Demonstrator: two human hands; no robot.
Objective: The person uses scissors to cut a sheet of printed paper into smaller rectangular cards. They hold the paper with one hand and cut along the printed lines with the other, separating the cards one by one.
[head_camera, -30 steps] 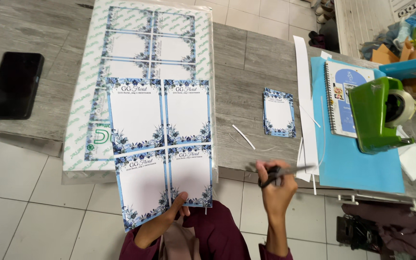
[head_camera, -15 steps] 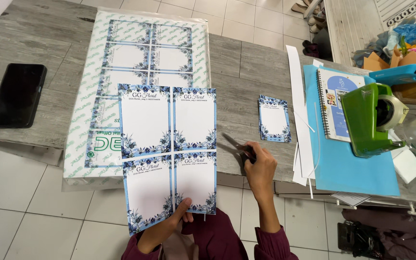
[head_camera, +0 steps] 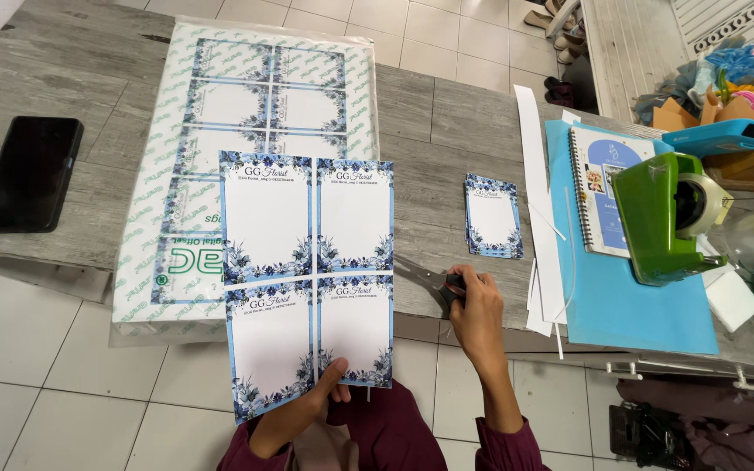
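Left hand [head_camera: 298, 419] pinches the printed card sheet [head_camera: 307, 275] at its bottom edge, over the grey wood-grain table [head_camera: 447, 122]'s near edge. Right hand [head_camera: 475, 305] is closed around scissors [head_camera: 429, 281], blades apparently at the sheet's right edge. White tiled floor [head_camera: 28, 384] below; black phone [head_camera: 30, 173] far left.

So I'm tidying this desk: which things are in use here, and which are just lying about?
In use:
left hand holding the card sheet
right hand on the scissors
cut cards
uncut sheets

Lying about:
phone
tape dispenser
notebook
blue folder
paper strips
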